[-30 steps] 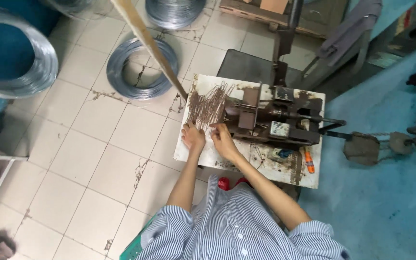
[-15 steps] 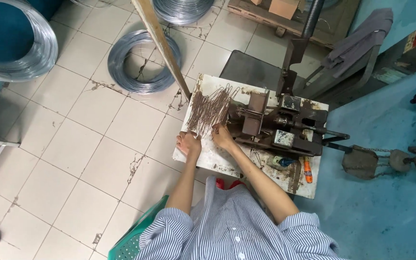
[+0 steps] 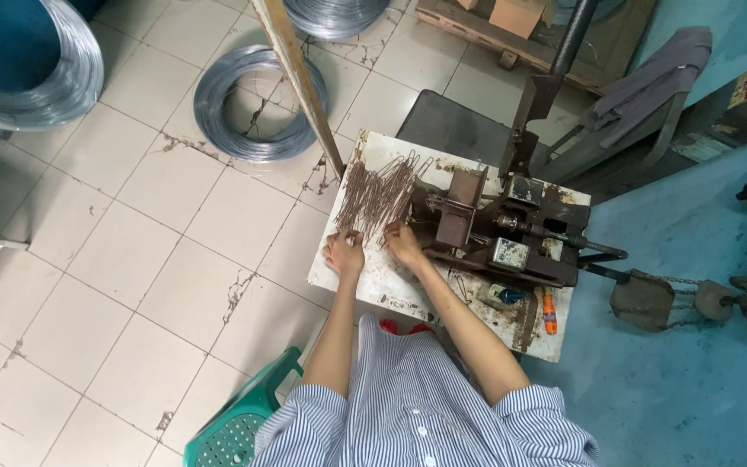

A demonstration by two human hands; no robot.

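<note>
Now both hands work the bent wire pieces [image 3: 379, 195] beside the press [image 3: 499, 229]. Left hand [image 3: 344, 254] and right hand [image 3: 405, 243] rest on the pile's near edge, grip unclear. Probably light, springy, tangle-prone; best pinched by the ends.

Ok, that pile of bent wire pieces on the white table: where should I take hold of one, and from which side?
Grip near the lower ends of the wire pieces, coming from the table's near edge where the left hand and right hand rest. The pieces lie flat, roughly lengthwise toward the person, with those ends fanned free; the metal machine blocks the right side, so a low pinch from below looks likeliest.
</note>
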